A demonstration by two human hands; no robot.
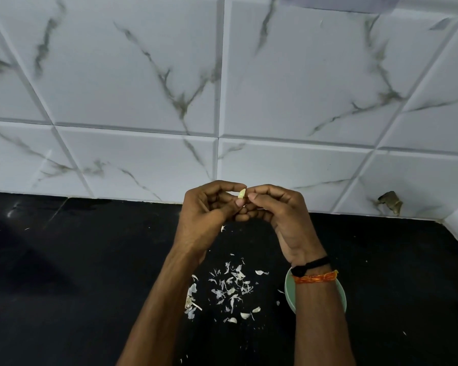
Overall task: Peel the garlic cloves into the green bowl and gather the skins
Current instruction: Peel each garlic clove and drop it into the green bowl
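Observation:
A pale garlic clove (241, 193) is held up above the black counter (90, 273), pinched between the fingertips of both hands. My left hand (209, 210) grips it from the left with thumb and curled fingers. My right hand (278, 210) pinches it from the right. Below the hands, several thin white garlic skins (232, 286) lie scattered on the counter. The green bowl (289, 289) sits under my right wrist, mostly hidden by the forearm; its contents cannot be seen.
A white marble-pattern tiled wall (222, 88) rises right behind the counter. A small brownish object (390, 202) sits at the wall's base on the right. A few stray skin flecks lie further out on the counter.

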